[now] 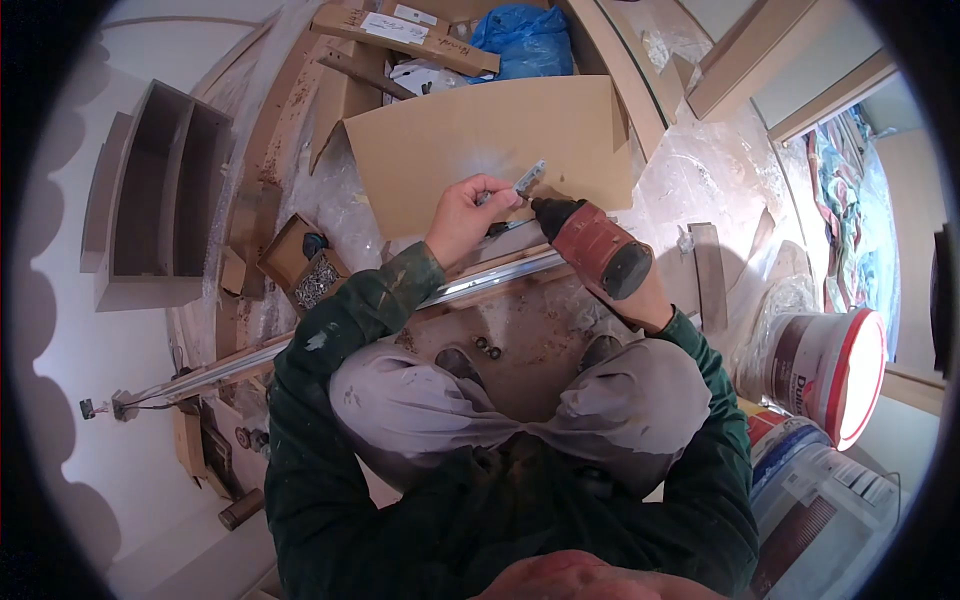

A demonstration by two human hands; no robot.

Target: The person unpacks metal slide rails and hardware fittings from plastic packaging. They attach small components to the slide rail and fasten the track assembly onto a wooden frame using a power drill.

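Note:
My left hand (466, 220) pinches a small, pale metal bracket (530, 178) in front of the cardboard box. In my right hand (648, 303) is a red and black cordless drill (598, 245), its fingers mostly hidden beneath the drill's body. The drill's nose points left at the lower end of the bracket, close to my left fingertips. Whether the bit touches the bracket I cannot tell. Below both hands, a long metal rail (490, 283) runs across in front of my knees.
A large open cardboard box (480, 140) stands ahead, with a blue plastic bag (525, 42) behind its flap. On the left are a small box of screws (318, 278) and a grey shelf unit (160, 190). Paint buckets (815, 370) stand at the right.

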